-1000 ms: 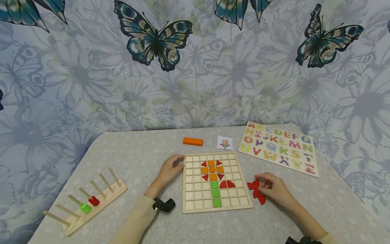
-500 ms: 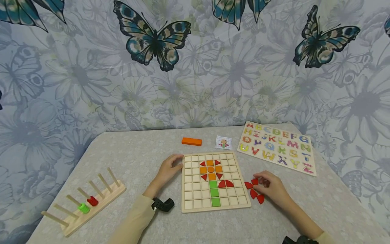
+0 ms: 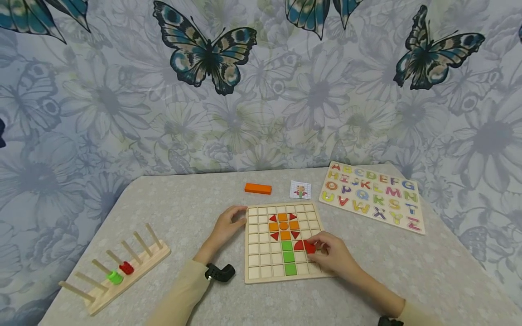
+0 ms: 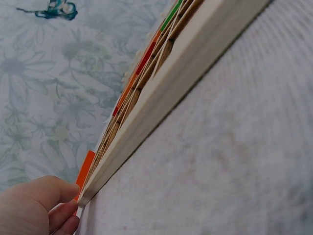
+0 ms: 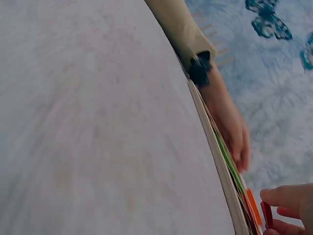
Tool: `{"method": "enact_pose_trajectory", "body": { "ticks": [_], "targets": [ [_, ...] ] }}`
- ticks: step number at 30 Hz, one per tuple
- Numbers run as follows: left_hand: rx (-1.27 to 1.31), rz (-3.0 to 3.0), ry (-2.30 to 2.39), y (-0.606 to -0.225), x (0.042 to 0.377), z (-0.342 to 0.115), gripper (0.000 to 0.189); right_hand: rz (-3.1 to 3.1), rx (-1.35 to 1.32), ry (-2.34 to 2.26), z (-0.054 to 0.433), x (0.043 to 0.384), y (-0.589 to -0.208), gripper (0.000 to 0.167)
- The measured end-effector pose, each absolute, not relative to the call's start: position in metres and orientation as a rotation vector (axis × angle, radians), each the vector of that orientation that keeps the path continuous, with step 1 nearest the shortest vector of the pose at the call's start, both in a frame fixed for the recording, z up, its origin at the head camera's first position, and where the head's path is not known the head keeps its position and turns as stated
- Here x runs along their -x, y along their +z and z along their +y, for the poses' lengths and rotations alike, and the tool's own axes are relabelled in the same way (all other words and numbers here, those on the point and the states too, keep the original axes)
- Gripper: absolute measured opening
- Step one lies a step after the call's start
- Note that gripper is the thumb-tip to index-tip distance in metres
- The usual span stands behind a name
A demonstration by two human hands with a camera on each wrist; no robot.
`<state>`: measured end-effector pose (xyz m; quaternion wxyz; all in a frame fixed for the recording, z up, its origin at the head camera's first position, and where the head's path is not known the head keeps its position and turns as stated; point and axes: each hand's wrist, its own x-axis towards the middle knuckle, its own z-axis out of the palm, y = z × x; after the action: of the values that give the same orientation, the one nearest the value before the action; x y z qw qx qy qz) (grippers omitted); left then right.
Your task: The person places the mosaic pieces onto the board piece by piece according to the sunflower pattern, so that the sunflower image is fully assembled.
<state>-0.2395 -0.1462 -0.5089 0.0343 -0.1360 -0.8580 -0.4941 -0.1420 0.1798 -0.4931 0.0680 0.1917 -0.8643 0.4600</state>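
A wooden grid board (image 3: 253,260) lies in the middle of the table, with orange and red pieces in its upper part and a column of green squares (image 3: 288,256) below. My left hand (image 3: 226,227) rests against the board's far left corner; its fingertips meet the edge in the left wrist view (image 4: 44,205). My right hand (image 3: 332,253) is over the board's right side. Between thumb and fingers it pinches a red piece (image 5: 266,214), seen edge-on in the right wrist view. That piece overlaps the red pieces in the board, one of them a red quarter circle (image 3: 299,245).
Behind the board lie an orange box (image 3: 258,188) and a small pattern card (image 3: 300,190). An alphabet board (image 3: 371,197) sits at the back right. On the left stands a wooden peg rack (image 3: 130,276) with green and red beads.
My right hand has moved left from the loose red pieces beside the board to over the board, bringing one red piece with it. My left hand stays at the corner.
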Motion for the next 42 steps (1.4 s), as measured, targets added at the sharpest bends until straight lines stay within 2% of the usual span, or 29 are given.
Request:
{"method": "enact_pose_trajectory", "body": {
  "ticks": [6,19,28,33,42],
  "targets": [
    [0.451,-2.625,-1.525,-0.51,0.241,-0.144,0.038,-2.613,-0.658,1.351,0.158,0.14,-0.496,0.028],
    [0.435,-2.628,-1.51,-0.511,0.241,-0.147,0.037,-2.501,-0.796,1.41,0.155,0.139,-0.506,0.026],
    [0.441,-2.63,-1.499,-0.509,0.241,-0.149,0.037,-2.51,-0.774,1.408,0.153,0.14,-0.507,0.026],
    [0.452,-2.622,-1.502,-0.511,0.241,-0.148,0.037,-2.502,-0.724,1.492,0.153,0.131,-0.489,0.023],
    [0.438,-2.617,-1.498,-0.51,0.236,-0.147,0.037,-2.484,-0.599,1.374,0.189,0.139,-0.499,0.027]
  ]
}}
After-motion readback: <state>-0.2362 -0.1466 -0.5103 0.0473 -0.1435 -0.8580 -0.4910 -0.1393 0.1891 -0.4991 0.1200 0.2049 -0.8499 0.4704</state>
